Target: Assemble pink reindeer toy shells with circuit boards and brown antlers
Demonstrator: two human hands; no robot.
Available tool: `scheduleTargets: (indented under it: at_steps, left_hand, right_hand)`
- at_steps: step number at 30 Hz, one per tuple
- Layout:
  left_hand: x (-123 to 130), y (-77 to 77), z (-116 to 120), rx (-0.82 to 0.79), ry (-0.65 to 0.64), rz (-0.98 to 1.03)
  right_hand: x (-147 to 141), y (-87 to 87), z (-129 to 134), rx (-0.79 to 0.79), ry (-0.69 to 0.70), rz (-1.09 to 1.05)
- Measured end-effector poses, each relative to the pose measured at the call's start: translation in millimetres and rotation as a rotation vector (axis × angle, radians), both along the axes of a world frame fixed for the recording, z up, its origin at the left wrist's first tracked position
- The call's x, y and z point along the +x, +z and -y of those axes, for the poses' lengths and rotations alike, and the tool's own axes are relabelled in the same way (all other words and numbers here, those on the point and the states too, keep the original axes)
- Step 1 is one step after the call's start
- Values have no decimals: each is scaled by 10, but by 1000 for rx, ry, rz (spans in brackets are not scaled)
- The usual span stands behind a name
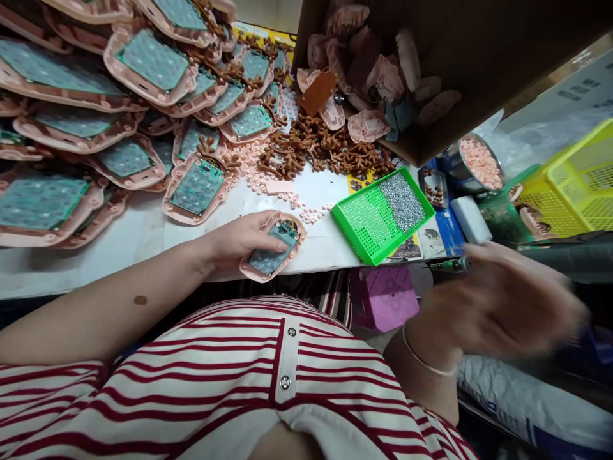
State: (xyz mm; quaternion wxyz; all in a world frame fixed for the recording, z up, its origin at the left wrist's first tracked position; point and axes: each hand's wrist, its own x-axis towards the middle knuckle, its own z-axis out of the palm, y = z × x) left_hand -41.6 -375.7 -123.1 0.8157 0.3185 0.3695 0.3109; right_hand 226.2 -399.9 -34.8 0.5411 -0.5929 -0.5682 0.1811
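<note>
My left hand (244,239) is closed around a pink plastic shell half with a circuit board (272,255), its thumb lying across the board. The piece is tilted over the table's front edge. Out to the right, my right hand (502,303) is smeared by motion and its fingers cannot be made out. Beside it shows a thin greenish tool tip (447,265), perhaps of a screwdriver; whether the hand touches it is unclear. Between the hands sits a green perforated tray (368,233) with small silver screws (402,201) in its far right part.
Stacked pink shells with boards (153,61) fill the left. Brown antler-shaped parts (316,144) and small pink pieces (249,160) lie mid-table. A cardboard box (460,57) holds more shells. At right are a metal bowl (453,166) and a yellow basket (569,185).
</note>
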Motion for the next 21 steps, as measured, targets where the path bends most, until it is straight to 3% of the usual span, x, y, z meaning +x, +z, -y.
scheduleTargets:
  at_steps: [1, 5, 6, 8, 12, 17, 21]
  left_hand:
    - [-27, -10, 5, -14, -16, 12]
    - [-81, -23, 29, -8, -61, 147]
    - [-90, -14, 37, 0, -85, 191]
    - [-106, 13, 55, 10, -136, 260]
    - [-102, 59, 77, -40, -142, 295]
    - [-41, 54, 50, -108, 1, 226]
    - [-26, 57, 13, -97, 60, 192]
  right_hand:
    - [-129, -56, -73, 12, 91, 109]
    - [-651, -398, -504, -142, 807, 939]
    - [-759, -493, -595, -175, 928, 1037]
    - [-919, -653, -723, -177, 1013, 1152]
    - [-980, -720, -900, -145, 747, 1350]
    - [-862, -496, -1416, -240, 543, 1234]
    - [-870, -521, -1871, -412, 419, 1242]
